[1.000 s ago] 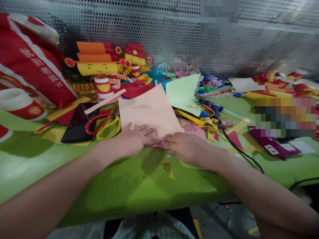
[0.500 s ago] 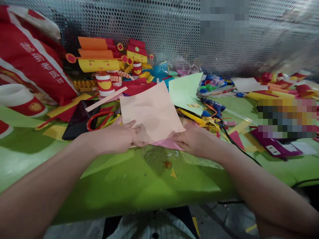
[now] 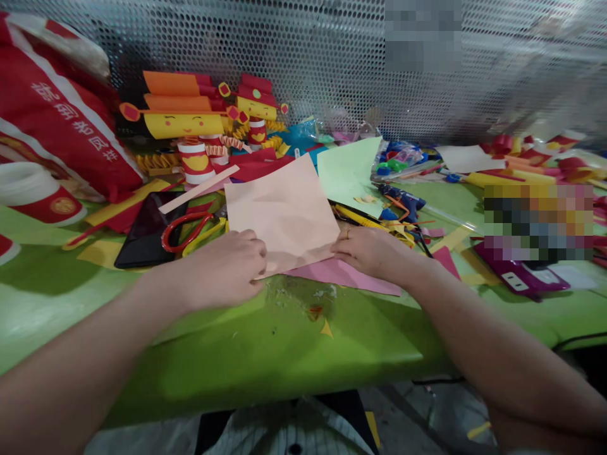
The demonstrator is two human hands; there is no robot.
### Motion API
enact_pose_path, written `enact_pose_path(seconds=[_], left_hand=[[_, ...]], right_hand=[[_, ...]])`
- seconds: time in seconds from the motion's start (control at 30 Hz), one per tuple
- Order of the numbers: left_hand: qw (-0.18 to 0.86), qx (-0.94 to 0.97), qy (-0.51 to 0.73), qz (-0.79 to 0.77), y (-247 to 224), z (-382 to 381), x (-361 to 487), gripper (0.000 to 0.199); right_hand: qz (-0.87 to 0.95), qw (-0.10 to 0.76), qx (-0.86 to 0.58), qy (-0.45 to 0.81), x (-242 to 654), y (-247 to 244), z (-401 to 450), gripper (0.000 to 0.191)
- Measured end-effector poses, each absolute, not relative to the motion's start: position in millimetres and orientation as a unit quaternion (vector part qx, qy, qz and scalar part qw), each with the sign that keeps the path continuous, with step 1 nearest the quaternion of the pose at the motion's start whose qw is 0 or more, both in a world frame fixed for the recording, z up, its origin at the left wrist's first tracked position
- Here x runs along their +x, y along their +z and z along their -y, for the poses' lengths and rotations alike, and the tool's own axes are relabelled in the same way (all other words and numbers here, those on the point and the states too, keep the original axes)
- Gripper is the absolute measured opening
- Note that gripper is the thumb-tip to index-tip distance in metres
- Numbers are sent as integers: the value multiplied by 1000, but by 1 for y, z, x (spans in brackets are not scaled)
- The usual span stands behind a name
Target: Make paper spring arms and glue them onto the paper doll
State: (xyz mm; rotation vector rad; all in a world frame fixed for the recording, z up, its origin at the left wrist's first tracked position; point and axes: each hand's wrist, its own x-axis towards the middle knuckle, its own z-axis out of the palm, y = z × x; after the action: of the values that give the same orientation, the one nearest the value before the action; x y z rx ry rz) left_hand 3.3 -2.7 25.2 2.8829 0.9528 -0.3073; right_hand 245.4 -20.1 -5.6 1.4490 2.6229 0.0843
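A pale peach sheet of paper [image 3: 284, 212] lies in front of me, its near edge slightly raised. My left hand [image 3: 237, 265] is closed on its near left corner, fingers curled. At the near right corner, my right hand [image 3: 367, 251] pinches the same sheet between thumb and fingers. Pink paper [image 3: 351, 278] shows from under the sheet and below my right hand. Red-handled scissors [image 3: 187, 229] lie just left of the sheet, beside a dark tablet-like object [image 3: 147, 230]. A light green sheet [image 3: 351, 174] is behind it to the right.
Paper figures with yellow faces [image 3: 184, 123] stand at the back left, near a red bag [image 3: 61, 114] and a white-and-red cup [image 3: 42, 193]. A blue glue gun [image 3: 403, 201], paper scraps and a purple object [image 3: 516, 272] lie to the right on the green table [image 3: 284, 354].
My left fingers, spread on the sheet before, have curled round its near left corner. My right hand has moved slightly up and grips the other corner. More of the pink paper shows.
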Motion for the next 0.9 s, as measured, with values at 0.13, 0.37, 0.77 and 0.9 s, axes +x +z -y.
enact_pose_path(seconds=[0.13,0.37,0.77,0.9], left_hand=[[30,939,-118,-322,15,8,13,21],[34,929,-117,-350,14,12,19,18],[-84,939,-60,-328,2,13,27,14],[-79,933,-87,-341,3,14,27,18]], right_hand=[[-877,63,475,38,247,-9,19,28],[-875,43,480,49,252,-19,16,27],[-867,23,497,20,253,-25,12,22],[-864,28,503,7,252,-26,13,22]])
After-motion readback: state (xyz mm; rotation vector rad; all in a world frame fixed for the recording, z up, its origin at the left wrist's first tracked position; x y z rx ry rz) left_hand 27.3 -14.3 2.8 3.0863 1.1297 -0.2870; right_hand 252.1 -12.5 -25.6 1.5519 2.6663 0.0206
